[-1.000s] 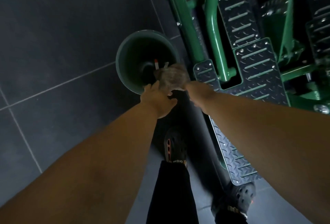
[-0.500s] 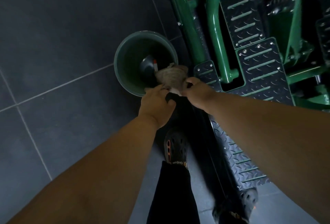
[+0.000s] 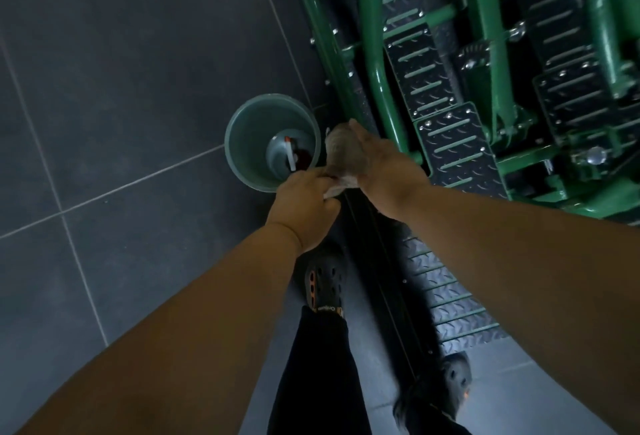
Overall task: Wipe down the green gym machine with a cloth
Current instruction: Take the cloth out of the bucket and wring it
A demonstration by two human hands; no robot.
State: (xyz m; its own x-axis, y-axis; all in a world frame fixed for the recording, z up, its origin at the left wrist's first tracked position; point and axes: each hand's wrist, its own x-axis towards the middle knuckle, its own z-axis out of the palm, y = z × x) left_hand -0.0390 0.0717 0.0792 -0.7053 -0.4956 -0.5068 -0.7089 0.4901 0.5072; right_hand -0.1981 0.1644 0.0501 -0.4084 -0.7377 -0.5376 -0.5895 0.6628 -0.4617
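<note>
Cloth held in both hands above the bucket

Both hands are at the middle of the view, and they hold the cloth (image 3: 343, 154) between them. The left hand (image 3: 304, 202) pinches the near end of it with curled fingers. The right hand (image 3: 384, 167) lies along the right side of the cloth and grasps it; its fingers reach to the far end. The cloth hangs just right of the bucket (image 3: 249, 133), which stands on the floor (image 3: 121, 88). I judge it is held there so that any drops fall near the bucket and not on the shoes (image 3: 325, 278). Something small with a white part lies inside the bucket; I cannot tell what it is. The green machine (image 3: 374, 63) is at the far right, near the right hand but not touching it, so the wiping stroke is not yet begun.
</note>
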